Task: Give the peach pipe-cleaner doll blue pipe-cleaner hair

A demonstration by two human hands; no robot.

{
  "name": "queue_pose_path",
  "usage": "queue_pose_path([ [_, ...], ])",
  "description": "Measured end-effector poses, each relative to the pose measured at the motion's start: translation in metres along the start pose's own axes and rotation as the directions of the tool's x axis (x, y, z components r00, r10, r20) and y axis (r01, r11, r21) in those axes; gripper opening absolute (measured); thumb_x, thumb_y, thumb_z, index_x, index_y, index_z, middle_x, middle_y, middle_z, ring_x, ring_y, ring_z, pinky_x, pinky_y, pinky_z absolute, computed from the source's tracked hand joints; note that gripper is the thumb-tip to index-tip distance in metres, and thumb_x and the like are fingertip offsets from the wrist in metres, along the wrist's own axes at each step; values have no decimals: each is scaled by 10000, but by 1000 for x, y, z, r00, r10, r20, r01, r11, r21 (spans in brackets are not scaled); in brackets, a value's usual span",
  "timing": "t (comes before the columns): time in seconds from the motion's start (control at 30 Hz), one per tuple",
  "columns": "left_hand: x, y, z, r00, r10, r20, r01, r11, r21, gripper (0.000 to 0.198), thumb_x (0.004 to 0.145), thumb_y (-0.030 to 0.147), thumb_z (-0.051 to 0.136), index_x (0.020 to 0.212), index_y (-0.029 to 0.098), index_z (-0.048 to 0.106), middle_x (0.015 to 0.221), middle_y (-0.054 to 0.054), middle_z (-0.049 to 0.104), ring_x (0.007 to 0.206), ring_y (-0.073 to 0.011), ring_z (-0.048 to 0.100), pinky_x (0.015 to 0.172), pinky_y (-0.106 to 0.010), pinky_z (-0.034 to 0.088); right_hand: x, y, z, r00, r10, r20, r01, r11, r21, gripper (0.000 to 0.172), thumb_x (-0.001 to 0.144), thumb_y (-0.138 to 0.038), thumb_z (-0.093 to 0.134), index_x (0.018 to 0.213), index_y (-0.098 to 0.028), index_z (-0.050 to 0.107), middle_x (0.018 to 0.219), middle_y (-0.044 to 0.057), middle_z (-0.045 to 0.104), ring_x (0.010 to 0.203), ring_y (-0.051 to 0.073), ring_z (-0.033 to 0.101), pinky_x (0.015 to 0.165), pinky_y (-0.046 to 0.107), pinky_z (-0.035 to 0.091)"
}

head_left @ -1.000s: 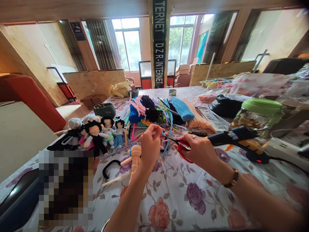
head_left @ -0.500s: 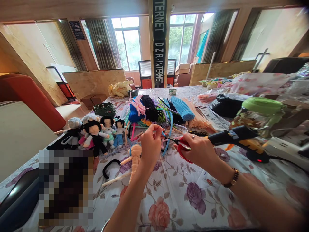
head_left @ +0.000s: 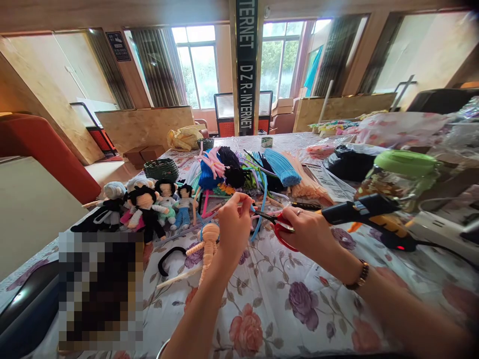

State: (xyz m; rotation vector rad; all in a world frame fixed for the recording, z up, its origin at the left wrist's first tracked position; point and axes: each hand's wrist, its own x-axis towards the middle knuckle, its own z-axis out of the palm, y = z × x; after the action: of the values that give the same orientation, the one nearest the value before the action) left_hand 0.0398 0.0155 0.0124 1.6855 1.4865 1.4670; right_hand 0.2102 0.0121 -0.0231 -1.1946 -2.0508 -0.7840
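Carefully, the left hand [head_left: 235,214] pinches a small light-blue fuzzy piece [head_left: 253,207] between its fingertips. The right hand [head_left: 309,229] is curled around the scissors with shiny red loop handles and thin dark metal blades [head_left: 286,233]. The blade tips point at the blue piece, right by the left fingertips. I cannot tell if they touch it.

The blue piece is soft-looking and tiny, and most of it is hidden by the fingers. It is up above the white cloth with pink and purple flowers [head_left: 277,311], which is smooth with a few creases. A long, bendy blue fuzzy strip [head_left: 265,192] curves down behind the scissors.

Just left of the left wrist lies a peach doll made of bumpy, fuzzy coils [head_left: 210,237]. It has a round head with a blue band, and the arm hides some of it. Beside it are a black fuzzy strip bent like a hook [head_left: 164,260] and a straight cream stick-like strip [head_left: 177,278].

Farther back sit a fluffy light-blue bundle [head_left: 282,169] and a frilly peach bundle [head_left: 309,184]. Near the right hand is a black and orange glue gun [head_left: 374,209], hard and smooth, with a red light.
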Motion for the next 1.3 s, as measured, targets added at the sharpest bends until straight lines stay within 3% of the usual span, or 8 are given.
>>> queue_pose_path([
  [0.27,-1,1,-1,1000,7,2,-7,999,54,134,831,245,495,730,204,572,664,-5,649,555,-153,619,529,-231,411,2,2,-4,997,-76,-16,76,997,-19,62,777,-166,529,725,-179,561,625,18,618,573,154,560,572,264,324],
  [0.47,0,0,0,1000,-6,8,6,1000,1,131,814,248,513,706,206,573,654,-7,651,537,-154,616,518,-232,423,2,4,-7,993,-113,24,114,993,-14,71,798,-144,551,742,-188,551,665,10,619,650,170,568,650,277,339],
  [0.63,0,-2,0,999,-43,20,45,991,-125,139,819,274,500,727,194,567,749,-24,666,506,-124,587,549,-242,474,1,1,-4,1000,-9,6,9,1000,-15,57,760,-184,561,704,-180,570,624,13,615,590,158,563,581,263,328],
  [0.9,4,-3,0,986,-131,99,161,891,-425,151,790,312,531,745,167,536,853,-57,673,694,-159,660,631,-278,544,1,-4,-4,993,103,64,-104,995,5,94,767,-264,555,722,-184,574,660,27,637,639,162,593,563,248,323],
  [1.3,3,-4,-1,989,-116,92,144,903,-404,167,785,331,537,743,170,544,865,-55,674,646,-139,644,625,-278,549,0,-5,-5,992,105,66,-105,994,0,109,774,-242,510,716,-181,579,632,33,631,599,162,593,538,246,302],
])
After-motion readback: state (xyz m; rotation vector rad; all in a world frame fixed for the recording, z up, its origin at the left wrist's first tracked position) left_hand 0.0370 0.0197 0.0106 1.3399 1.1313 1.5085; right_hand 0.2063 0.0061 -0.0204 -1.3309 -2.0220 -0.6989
